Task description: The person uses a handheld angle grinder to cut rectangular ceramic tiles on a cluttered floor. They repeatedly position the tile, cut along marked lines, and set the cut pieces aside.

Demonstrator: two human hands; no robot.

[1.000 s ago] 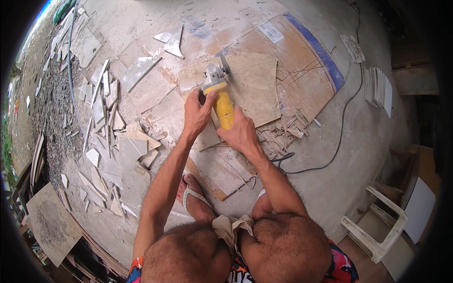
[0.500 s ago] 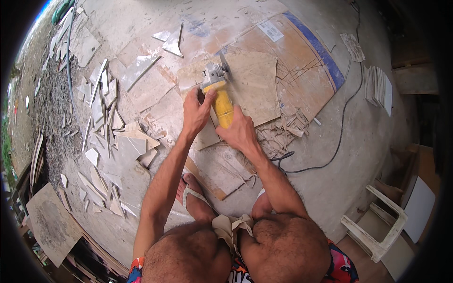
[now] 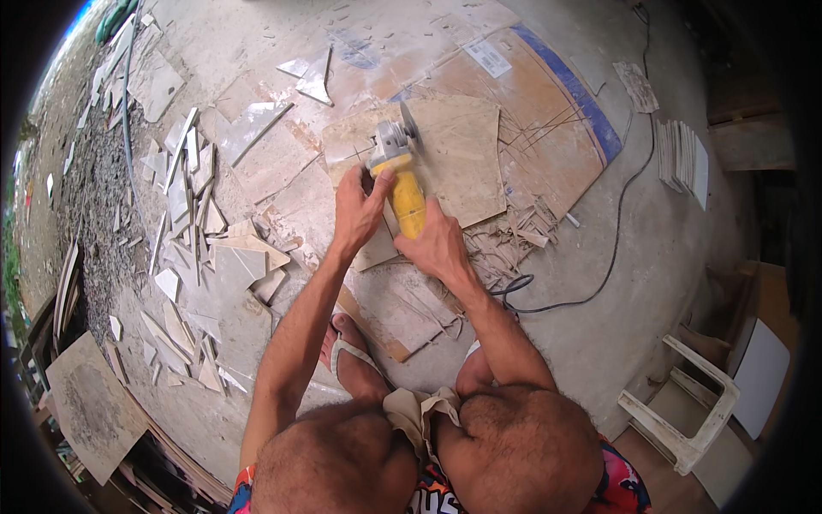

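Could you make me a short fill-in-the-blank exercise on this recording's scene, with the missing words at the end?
1. The right hand grips the rear of the yellow-bodied angle grinder, while the ____ hand holds it nearer the grey metal head.
2. The curved band along the right edge of the flat brown sheet is coloured ____.
3. The neat row of thin pale slabs stands on the picture's ____ side.

Missing words: left; blue; right.

Grinder [image 3: 407,199] — partly hidden by hands [image 3: 438,243] | right foot [image 3: 475,375] — partly behind forearm [image 3: 507,341], knee [image 3: 518,445]
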